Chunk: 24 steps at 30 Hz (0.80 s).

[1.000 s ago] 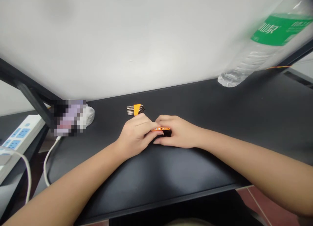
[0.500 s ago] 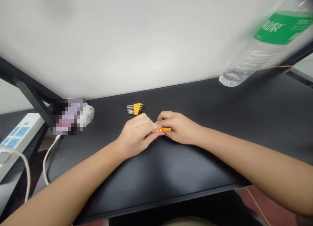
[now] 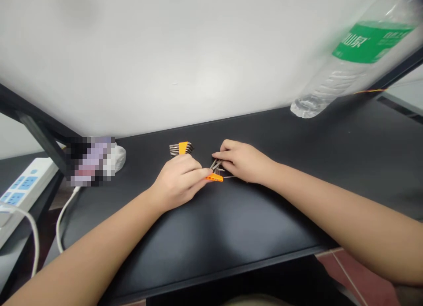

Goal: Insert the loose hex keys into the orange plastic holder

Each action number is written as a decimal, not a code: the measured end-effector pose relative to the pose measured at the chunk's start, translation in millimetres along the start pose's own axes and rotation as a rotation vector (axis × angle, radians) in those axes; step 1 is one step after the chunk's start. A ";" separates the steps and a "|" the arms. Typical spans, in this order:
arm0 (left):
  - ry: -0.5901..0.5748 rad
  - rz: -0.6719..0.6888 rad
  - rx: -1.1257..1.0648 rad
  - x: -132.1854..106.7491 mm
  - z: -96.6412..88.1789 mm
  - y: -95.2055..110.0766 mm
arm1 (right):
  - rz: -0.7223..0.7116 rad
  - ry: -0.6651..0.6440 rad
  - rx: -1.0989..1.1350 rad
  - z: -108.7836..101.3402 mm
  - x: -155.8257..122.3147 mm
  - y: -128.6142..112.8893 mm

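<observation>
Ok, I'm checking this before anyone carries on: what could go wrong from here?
The hex keys fan out of the orange holder between the left hand and right hand, so one might slip free onto the black desktop. The second orange-handled key set lies just beyond the left hand, which could perhaps knock it.

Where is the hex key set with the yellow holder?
In the head view, the yellow-holder hex key set lies on the black desk, just beyond the left hand, which grips an orange-holder set with the right hand.
</observation>
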<state>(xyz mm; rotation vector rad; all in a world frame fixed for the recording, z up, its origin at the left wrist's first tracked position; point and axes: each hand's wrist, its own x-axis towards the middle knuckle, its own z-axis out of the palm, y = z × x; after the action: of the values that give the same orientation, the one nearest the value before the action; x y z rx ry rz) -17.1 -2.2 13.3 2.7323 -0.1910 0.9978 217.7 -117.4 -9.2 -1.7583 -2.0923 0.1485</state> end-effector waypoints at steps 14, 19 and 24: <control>-0.011 -0.061 0.099 -7.2 6.2 -11.7 | -0.283 0.002 0.088 -33.5 -8.9 -11.5; -0.013 -0.068 0.103 -5.2 5.8 -11.5 | -0.394 0.072 0.056 -25.3 -6.8 -14.5; 0.026 -0.122 -0.020 -6.0 5.3 -10.2 | -0.455 0.171 -0.092 -26.2 -6.1 -12.6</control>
<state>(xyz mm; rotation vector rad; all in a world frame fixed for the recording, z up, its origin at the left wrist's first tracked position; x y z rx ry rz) -16.4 6.5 3.7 2.6754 -0.0295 0.9913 216.5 -130.4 17.5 -1.2445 -2.3334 -0.2214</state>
